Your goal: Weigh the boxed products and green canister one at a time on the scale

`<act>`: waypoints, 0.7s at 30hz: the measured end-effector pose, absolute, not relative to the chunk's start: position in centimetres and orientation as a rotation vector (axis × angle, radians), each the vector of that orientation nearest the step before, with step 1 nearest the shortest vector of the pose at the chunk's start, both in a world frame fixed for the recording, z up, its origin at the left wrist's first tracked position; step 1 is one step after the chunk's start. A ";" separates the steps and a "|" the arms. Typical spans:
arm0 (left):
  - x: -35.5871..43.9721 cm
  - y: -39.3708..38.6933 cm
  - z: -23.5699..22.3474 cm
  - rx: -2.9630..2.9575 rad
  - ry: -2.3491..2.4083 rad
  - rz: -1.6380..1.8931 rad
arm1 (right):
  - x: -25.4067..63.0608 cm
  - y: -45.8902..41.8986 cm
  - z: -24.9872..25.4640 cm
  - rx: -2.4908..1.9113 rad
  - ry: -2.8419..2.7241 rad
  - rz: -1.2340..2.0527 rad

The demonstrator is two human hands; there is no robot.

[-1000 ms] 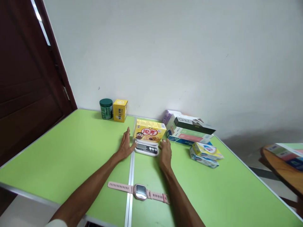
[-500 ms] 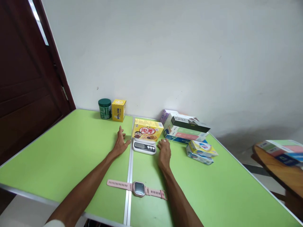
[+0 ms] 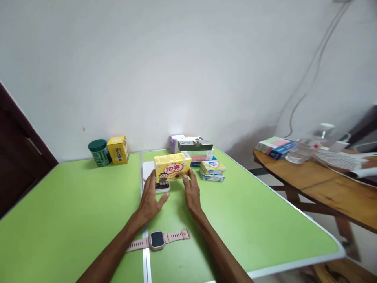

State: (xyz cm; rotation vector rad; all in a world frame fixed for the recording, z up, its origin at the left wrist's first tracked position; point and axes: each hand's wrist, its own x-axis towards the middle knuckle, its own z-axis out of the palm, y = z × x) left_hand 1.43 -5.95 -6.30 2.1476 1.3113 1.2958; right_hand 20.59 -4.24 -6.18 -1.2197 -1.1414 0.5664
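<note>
A yellow snack box [image 3: 172, 167] with a red Chinese logo and a cartoon figure is held tilted between my two hands, up off the white digital kitchen scale [image 3: 162, 187]. My left hand [image 3: 150, 199] has its fingers against the box's left end, the thumb standing apart below it. At the lower right corner, my right hand [image 3: 192, 192] grips with thumb in front and fingers at the end. The box hides part of the scale's platform and display. A pink smartwatch [image 3: 157, 239] lies flat between my forearms.
Against the wall stand a green lidded tub [image 3: 99, 152] and a yellow WATER box [image 3: 118, 149]. To the right are stacked flat cartons [image 3: 196, 146] and two small soap boxes [image 3: 212, 167]. A wooden side table [image 3: 318, 179] holds a carton, a clear bottle [image 3: 308, 147] and a white keyboard.
The yellow box has come up off the scale and moved right relative to it, with both hands now on it. My view has turned right, bringing the side table in.
</note>
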 end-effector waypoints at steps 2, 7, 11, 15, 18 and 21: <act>3.8 -7.4 -6.1 2.181 1.279 1.243 | 22.8 -5.0 -6.2 -1.258 -1.088 0.563; 9.0 -9.7 -7.2 2.140 1.205 1.062 | 27.9 -5.0 -7.6 -1.320 -1.065 0.604; 10.8 -9.2 -8.6 2.049 1.225 0.896 | 29.7 -3.5 -9.6 -1.402 -1.125 0.579; 10.8 -7.2 -8.8 2.024 1.220 0.821 | 29.8 -2.2 -11.3 -1.494 -1.158 0.370; 10.8 -5.4 -8.4 2.041 1.163 0.780 | 30.0 -1.6 -11.9 -1.514 -1.169 0.271; 11.3 -4.0 -8.4 2.045 1.132 0.771 | 30.9 -1.2 -12.0 -1.525 -1.186 0.226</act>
